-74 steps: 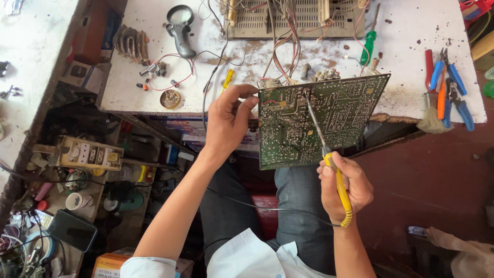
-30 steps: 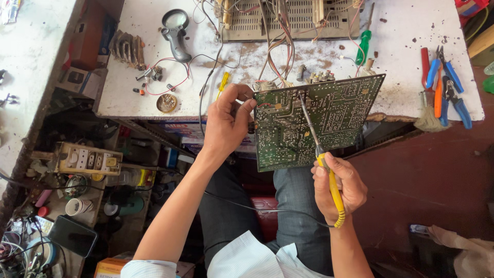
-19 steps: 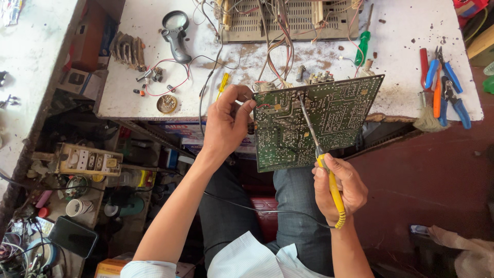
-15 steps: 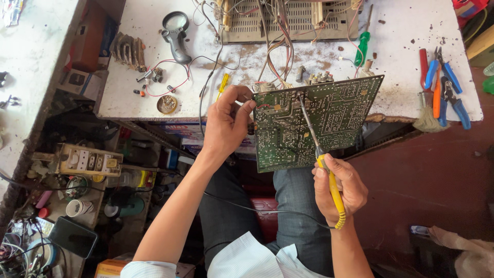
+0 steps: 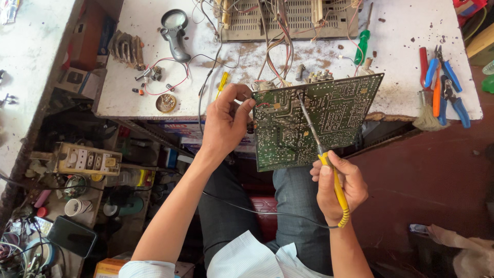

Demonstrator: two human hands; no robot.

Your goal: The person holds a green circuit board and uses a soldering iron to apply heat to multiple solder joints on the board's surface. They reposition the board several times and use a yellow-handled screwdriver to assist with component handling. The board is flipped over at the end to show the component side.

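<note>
Cluttered white counter (image 5: 401, 62) ahead. Left hand (image 5: 229, 121) pinches green circuit board's (image 5: 314, 121) left edge; right hand (image 5: 339, 183) grips soldering iron (image 5: 324, 159), tip slanting up-left onto board (mid-upper area).

circuit board (image 5: 314, 123): far side hidden | beige chassis (image 5: 288, 20): top cropped

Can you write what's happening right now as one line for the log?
left hand: grip on edge of green printed circuit board | right hand: grip on yellow-handled soldering iron, tip on board | board tilted above white workbench
</note>
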